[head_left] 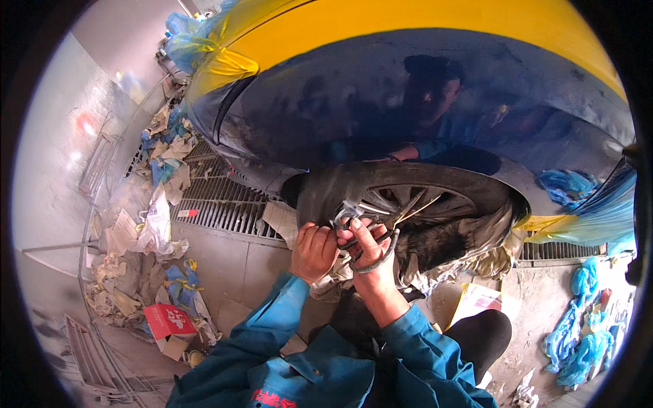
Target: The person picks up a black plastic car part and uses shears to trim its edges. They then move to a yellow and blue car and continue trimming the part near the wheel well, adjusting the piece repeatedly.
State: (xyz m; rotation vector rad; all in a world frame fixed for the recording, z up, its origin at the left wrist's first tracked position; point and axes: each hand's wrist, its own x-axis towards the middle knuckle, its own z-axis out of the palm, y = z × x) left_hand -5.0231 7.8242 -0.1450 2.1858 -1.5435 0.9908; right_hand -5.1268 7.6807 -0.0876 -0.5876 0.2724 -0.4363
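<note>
Both my hands meet in front of the car wheel (pixel 435 197), under the dark blue wheel arch of a car. My left hand (pixel 315 253) is closed, its fingertips beside a small silvery-grey piece (pixel 351 208); what it pinches is hidden. My right hand (pixel 371 248) is closed round a tool with dark curved handles (pixel 386 257), one of which runs along the palm; its working end cannot be made out. The silvery piece rises just above my fingers, near the tyre (pixel 320 194).
The car's fender (pixel 326 88) bulges overhead, with yellow sheeting (pixel 442 13) above. Crumpled brown covering (pixel 462 251) lies below the wheel. A floor grate (pixel 218 197), scattered paper (pixel 160 228), a red box (pixel 170 323) and blue plastic film (pixel 578 333) surround me.
</note>
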